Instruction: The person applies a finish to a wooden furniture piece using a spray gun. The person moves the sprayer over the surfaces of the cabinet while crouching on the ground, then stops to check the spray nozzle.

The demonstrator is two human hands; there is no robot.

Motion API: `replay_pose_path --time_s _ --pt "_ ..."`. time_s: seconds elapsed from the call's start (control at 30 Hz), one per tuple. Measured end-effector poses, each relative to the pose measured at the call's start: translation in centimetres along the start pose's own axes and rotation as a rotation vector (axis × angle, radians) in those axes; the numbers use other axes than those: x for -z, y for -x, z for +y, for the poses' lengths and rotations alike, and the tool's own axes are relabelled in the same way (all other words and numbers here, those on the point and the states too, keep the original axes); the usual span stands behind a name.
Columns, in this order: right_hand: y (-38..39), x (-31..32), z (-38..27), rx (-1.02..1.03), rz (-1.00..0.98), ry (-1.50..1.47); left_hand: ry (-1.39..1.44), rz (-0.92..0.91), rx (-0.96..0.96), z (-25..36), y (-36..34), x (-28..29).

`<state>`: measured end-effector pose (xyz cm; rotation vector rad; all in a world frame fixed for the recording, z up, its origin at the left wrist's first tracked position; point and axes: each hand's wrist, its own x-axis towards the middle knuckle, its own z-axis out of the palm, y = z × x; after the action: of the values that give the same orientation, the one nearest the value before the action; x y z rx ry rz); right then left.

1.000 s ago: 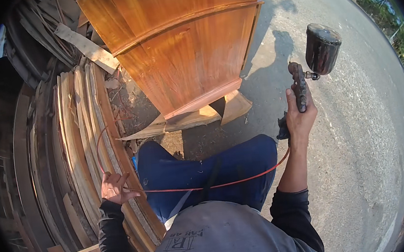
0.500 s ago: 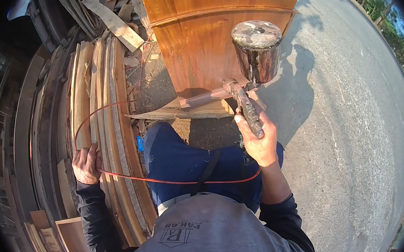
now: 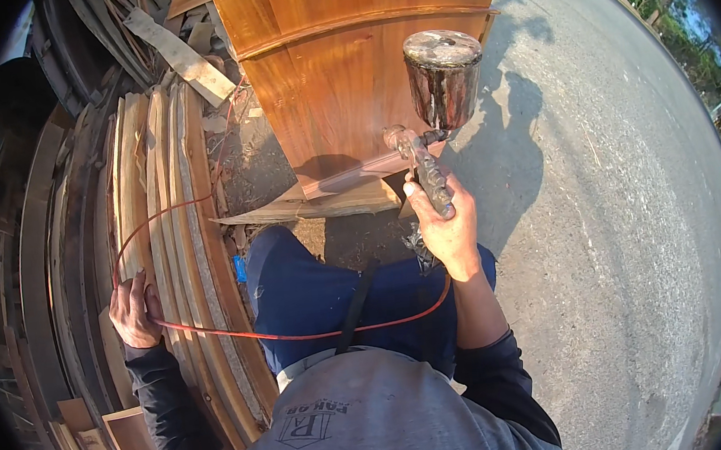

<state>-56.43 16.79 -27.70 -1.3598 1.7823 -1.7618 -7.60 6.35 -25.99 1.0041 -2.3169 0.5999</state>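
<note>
My right hand [image 3: 450,229] is closed round the handle of a stained spray gun [image 3: 424,167], held before the lower part of a wooden panel. A paint-smeared cup [image 3: 444,78] with a lid sits on the gun's right side. The glossy orange-brown wooden panel [image 3: 347,87] has a raised moulding across it and a paler, pinkish bottom edge. Out to the left, my left hand [image 3: 136,310] grips a thin red hose [image 3: 301,332]. That hose loops across my lap towards my right wrist and also runs up past the boards. My trigger finger is partly hidden.
Long rough boards [image 3: 178,242] are stacked on the left. A curved plank [image 3: 324,203] lies under the panel's lower edge, and a loose board [image 3: 181,56] leans among scraps behind. Grey pavement [image 3: 621,226] stretches along the right. A small blue object [image 3: 240,269] lies by my knee.
The whole view has shifted, with the panel now further left. Both hands keep their hold, the right on the spray gun and the left on the hose. The gun sits slightly closer to the panel's lower edge.
</note>
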Motion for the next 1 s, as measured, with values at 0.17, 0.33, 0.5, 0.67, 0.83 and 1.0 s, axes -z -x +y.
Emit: replay_pose_path --time_s 0.17,0.33,0.5,0.67,0.83,1.0 --pt "-0.8 4.0 2.4 -0.003 0.179 0.164 0.029 0.047 -0.045 0.1 -0.6 -0.5" --pt "-1.7 7.9 2.8 -0.061 0.372 0.133 0.056 0.043 -0.021 0.3 -0.8 -1.4" --pt "-2.1 9.3 1.9 -0.099 0.411 0.34 0.087 0.057 -0.052 0.2 -1.5 -1.8" --pt "-1.8 7.0 2.2 -0.048 0.353 0.26 0.076 0.092 -0.049 0.1 -1.8 -1.8" --pt "-0.3 3.1 1.5 0.065 0.138 0.207 0.067 0.061 0.011 -1.0 -0.8 -1.1" --pt "1.5 -1.2 0.8 0.041 -0.065 0.055 0.06 0.052 0.059 -1.1 -0.3 -0.1"
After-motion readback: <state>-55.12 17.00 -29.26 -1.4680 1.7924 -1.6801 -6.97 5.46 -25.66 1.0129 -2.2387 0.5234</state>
